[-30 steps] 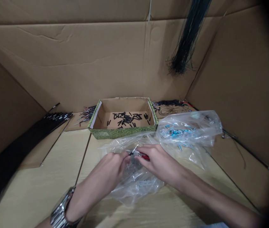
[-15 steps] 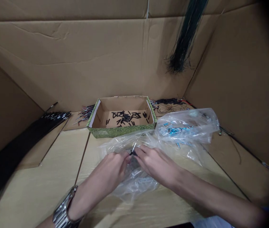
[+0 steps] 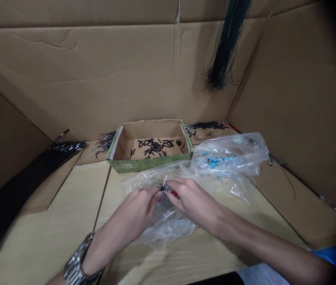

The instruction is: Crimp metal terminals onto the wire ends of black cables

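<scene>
- Head view; clock centred where the fingertips meet.
- Left hand (image 3: 140, 206), 8 o'clock: fingertips pinched on a small black piece (image 3: 162, 189), dead centre.
- Right hand (image 3: 191, 201), 4 o'clock: closed round a red-handled tool (image 3: 173, 192), nose at or just beside the piece. Mostly hidden, so can't tell the type or whether it's biting.
- Clear plastic bag (image 3: 175, 227) under both hands.
- Green box (image 3: 153, 163) at 12, loose black pieces (image 3: 156, 147) inside.
- Second bag (image 3: 246, 152) at 2, blue bits (image 3: 219, 160) within. Cable bundle (image 3: 28, 190) at 9.
- Step in hand, my read: working the tool on the pinched piece.
- Next move calls for: steady left pinch, tool nose lined up, controlled right-hand squeeze.
</scene>
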Tool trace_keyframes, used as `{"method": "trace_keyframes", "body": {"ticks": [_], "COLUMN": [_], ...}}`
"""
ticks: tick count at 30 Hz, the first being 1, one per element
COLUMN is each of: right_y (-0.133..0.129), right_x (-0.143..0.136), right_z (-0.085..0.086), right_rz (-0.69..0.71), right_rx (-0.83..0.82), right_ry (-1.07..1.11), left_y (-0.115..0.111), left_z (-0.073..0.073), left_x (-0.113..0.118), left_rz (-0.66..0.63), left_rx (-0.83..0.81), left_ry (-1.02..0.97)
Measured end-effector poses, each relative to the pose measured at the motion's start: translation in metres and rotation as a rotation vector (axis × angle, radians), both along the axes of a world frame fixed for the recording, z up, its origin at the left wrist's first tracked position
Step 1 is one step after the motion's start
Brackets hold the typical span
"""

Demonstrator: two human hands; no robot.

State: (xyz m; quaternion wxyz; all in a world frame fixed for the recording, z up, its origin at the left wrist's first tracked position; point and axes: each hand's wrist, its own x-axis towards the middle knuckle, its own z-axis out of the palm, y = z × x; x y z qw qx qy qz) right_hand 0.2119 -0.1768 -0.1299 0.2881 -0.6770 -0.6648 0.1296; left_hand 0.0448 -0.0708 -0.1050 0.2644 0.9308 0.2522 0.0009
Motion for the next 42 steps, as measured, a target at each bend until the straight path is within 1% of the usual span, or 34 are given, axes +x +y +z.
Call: {"method": "trace_keyframes", "body": {"ticks": [4, 7, 10, 13, 18, 23, 27, 31, 35, 38, 42], "right_y": [0.004, 0.002, -0.004, -0.008, -0.005, -0.002, -0.002, -0.002, -0.002, -0.001, 0.000], "right_x": [-0.002, 0.001, 0.007, 0.011, 0.008, 0.002, 0.004, 0.008, 0.007, 0.006, 0.006], "right_z": [0.002, 0.005, 0.008, 0.009, 0.004, 0.003, 0.008, 0.008, 0.004, 0.005, 0.008], "right_rz": [0.020, 0.050, 0.064, 0.027, 0.000, 0.005, 0.008, -0.061, -0.050, -0.025, -0.028], "right_rx": [-0.004, -0.030, -0.022, -0.014, -0.031, -0.012, -0.049, -0.084, -0.066, -0.058, -0.070], "right_ry": [-0.111, -0.183, -0.089, -0.005, 0.029, 0.028, 0.011, 0.051, 0.043, 0.033, 0.032], "left_y": [0.003, 0.004, 0.005, 0.005, 0.002, -0.001, 0.000, 0.000, 0.001, 0.002, 0.002], "left_z": [-0.004, -0.003, 0.001, 0.003, 0.003, 0.008, 0.004, -0.002, 0.000, 0.003, -0.001], "left_x": [-0.001, -0.002, -0.002, -0.002, 0.000, 0.002, 0.001, -0.002, -0.001, 0.000, 0.000], "left_rz": [-0.005, -0.001, 0.008, 0.020, 0.003, 0.011, 0.004, -0.003, -0.008, 0.002, -0.003], "left_rx": [0.027, 0.034, 0.025, 0.019, 0.010, 0.025, 0.046, 0.042, 0.041, 0.038, 0.032], "left_ry": [-0.004, -0.013, -0.006, -0.012, 0.004, 0.035, 0.005, -0.013, 0.001, 0.005, -0.011]}}
